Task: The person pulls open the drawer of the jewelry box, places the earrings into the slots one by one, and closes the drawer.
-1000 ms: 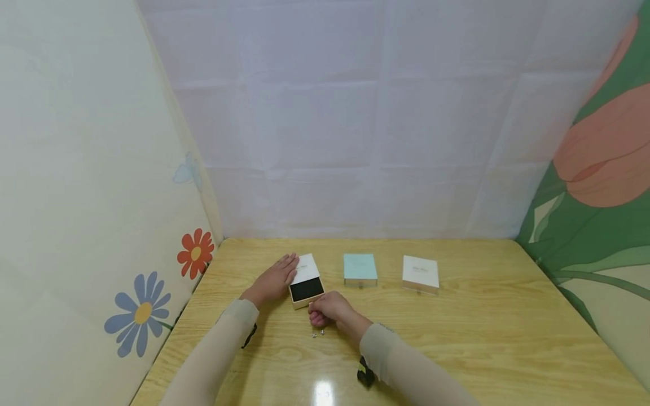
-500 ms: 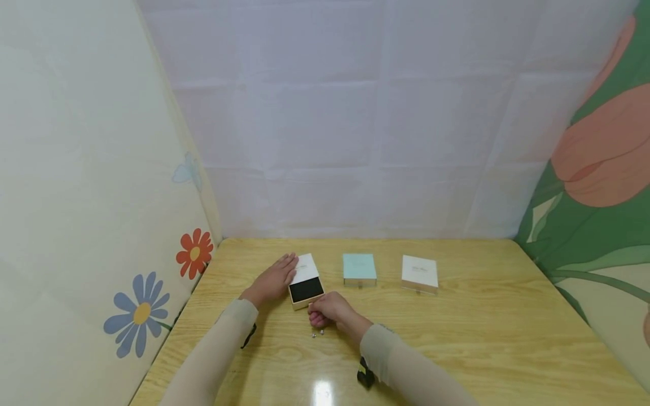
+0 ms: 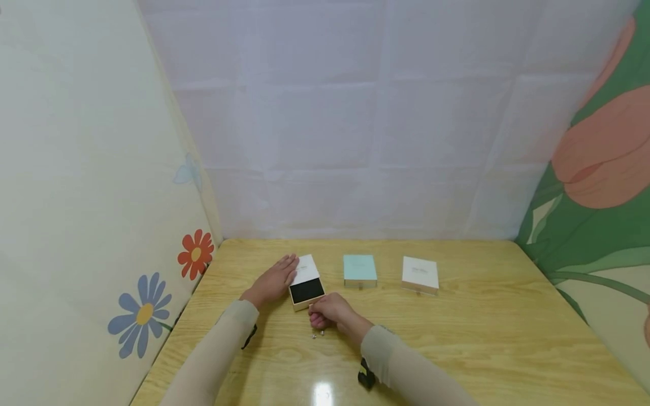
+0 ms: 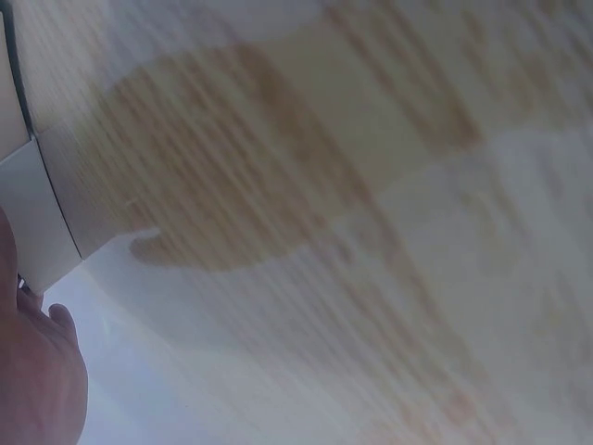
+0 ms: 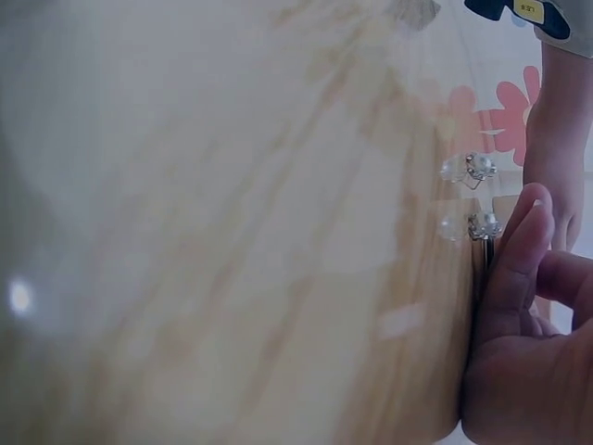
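A white drawer-style gift box stands at the left of the table, its drawer pulled partly out towards me and showing a black lining. My left hand rests along the box's left side with straight fingers reaching onto its top; the left wrist view catches a box corner beside it. At the drawer's front, my right hand has curled fingers and pinches what looks like the small pull tab, mostly hidden. Just in front of that hand lie two small silvery earrings with pearl-like beads on the tabletop.
A light-blue box and another white box stand in a row to the right, both closed. Behind the wooden table hangs a white cloth. Flower-printed panels flank both sides.
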Demonstrator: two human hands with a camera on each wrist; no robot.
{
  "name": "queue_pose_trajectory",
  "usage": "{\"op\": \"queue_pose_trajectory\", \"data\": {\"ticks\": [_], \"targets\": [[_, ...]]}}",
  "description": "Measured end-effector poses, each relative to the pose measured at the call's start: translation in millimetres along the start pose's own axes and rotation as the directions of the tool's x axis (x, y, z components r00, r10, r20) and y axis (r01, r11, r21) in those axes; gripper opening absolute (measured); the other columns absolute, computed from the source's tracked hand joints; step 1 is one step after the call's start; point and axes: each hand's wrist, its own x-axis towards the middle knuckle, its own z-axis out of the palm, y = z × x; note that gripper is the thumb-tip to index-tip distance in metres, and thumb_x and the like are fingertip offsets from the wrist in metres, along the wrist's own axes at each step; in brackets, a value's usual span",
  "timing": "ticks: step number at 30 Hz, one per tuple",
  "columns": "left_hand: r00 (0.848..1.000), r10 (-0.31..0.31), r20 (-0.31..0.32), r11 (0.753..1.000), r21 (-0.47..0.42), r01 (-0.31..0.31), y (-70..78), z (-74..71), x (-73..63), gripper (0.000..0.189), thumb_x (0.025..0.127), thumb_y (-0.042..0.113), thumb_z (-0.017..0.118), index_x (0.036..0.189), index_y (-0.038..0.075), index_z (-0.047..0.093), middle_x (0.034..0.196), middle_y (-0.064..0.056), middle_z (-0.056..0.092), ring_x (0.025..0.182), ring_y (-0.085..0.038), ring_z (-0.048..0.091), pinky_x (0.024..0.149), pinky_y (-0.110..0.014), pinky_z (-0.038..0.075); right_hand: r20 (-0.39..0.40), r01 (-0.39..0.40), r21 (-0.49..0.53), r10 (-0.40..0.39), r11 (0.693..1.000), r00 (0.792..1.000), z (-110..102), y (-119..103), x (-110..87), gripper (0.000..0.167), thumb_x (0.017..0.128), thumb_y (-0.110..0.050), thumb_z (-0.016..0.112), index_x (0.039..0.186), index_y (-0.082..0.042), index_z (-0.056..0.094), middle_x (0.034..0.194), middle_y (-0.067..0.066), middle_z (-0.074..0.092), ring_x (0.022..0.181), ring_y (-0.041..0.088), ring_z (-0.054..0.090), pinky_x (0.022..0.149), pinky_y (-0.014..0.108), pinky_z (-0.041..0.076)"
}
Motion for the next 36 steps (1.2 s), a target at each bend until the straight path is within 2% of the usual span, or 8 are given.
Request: {"op": "queue_pose_trajectory", "data": {"ticks": [8,14,20,32,36], "targets": [[0.999,-0.021,0.035,1.000,0.017,0.020,-0.6,1.6,2.2,0.055,0.113,0.031,0.029,0.160,0.002,0.025,0.167,-0.014,0.022,0.155,-0.033,0.019,0.127,-0.045,0.020,0.005,-0.010,0.009,0.010,1.000,1.000,-0.1,0.7,-0.8,0.017,0.095,-0.003,0.062,0.085,0.008,0.072,0.060,0.001,0.064,0.050,0.005,0.061,0.047,0.018,0.055],[1.000,-0.012,0.021,1.000,0.024,0.012,-2.8,5.3,3.3,0.055,0.113,0.030,0.030,0.159,0.001,0.028,0.167,-0.015,0.024,0.154,-0.034,0.021,0.126,-0.047,0.021,0.012,-0.009,0.015,0.009,1.000,1.000,-0.4,1.5,-0.7,0.016,0.094,-0.003,0.062,0.087,0.008,0.072,0.061,0.001,0.064,0.050,0.005,0.062,0.047,0.018,0.055],[0.999,-0.014,0.038,0.999,0.034,0.013,-4.6,6.2,4.3,0.055,0.113,0.030,0.029,0.160,0.002,0.025,0.167,-0.014,0.021,0.155,-0.032,0.018,0.127,-0.045,0.019,0.012,-0.011,0.005,0.011,1.000,1.000,-2.2,1.0,0.1,0.017,0.095,-0.005,0.062,0.088,0.008,0.073,0.061,0.001,0.065,0.051,0.004,0.062,0.048,0.018,0.055],[0.999,0.037,-0.021,0.999,0.026,-0.036,-5.1,6.3,3.4,0.054,0.113,0.027,0.029,0.157,-0.004,0.030,0.164,-0.021,0.028,0.152,-0.039,0.024,0.125,-0.051,0.023,0.018,0.000,-0.004,0.000,1.000,1.000,-3.5,1.9,2.2,0.017,0.095,-0.004,0.062,0.088,0.008,0.073,0.063,0.001,0.065,0.051,0.004,0.062,0.048,0.018,0.055],[1.000,0.028,-0.007,0.999,0.030,-0.028,-3.6,3.1,3.2,0.054,0.113,0.027,0.030,0.157,-0.003,0.029,0.164,-0.021,0.027,0.153,-0.038,0.023,0.125,-0.049,0.022,0.018,0.001,-0.004,-0.001,1.000,1.000,-3.6,1.5,2.2,0.016,0.095,-0.004,0.062,0.088,0.008,0.073,0.063,0.001,0.065,0.051,0.005,0.062,0.049,0.018,0.056]]}}
